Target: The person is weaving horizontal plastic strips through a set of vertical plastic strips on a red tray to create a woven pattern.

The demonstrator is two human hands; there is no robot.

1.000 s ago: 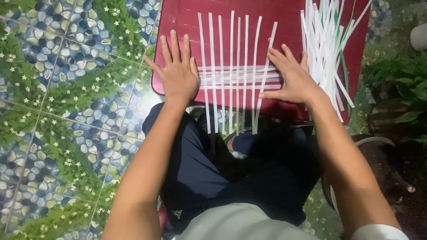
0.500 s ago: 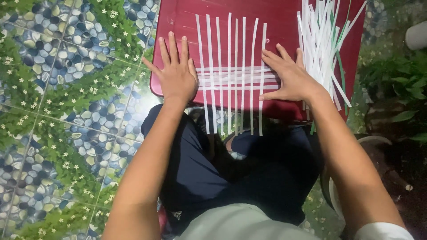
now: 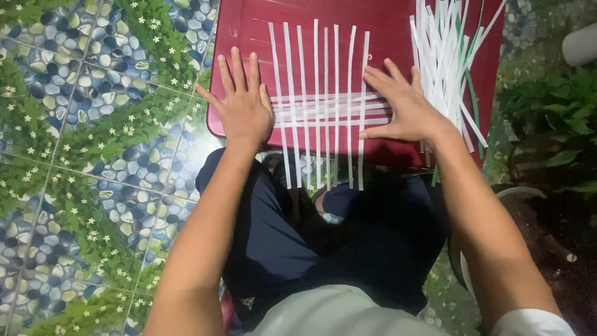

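Several long white paper strips (image 3: 317, 81) lie side by side, running away from me, on a dark red plastic surface (image 3: 249, 31). A few white strips (image 3: 329, 109) are woven crosswise through them. My left hand (image 3: 244, 107) lies flat, fingers spread, on the left ends of the crosswise strips. At the right ends, my right hand (image 3: 404, 107) presses flat with its fingers pointing left. Neither hand holds anything. The long strips overhang the near edge above my lap.
A loose bundle of white and green strips (image 3: 448, 56) lies on the red surface by my right hand. My legs in dark trousers (image 3: 348, 242) are below. Patterned pebble-and-leaf floor tiles (image 3: 93, 155) lie left; green plants (image 3: 559, 124) and a pot stand right.
Both hands stay flat on the weave, shifted only slightly. The right hand's fingers have drawn closer to the strips.
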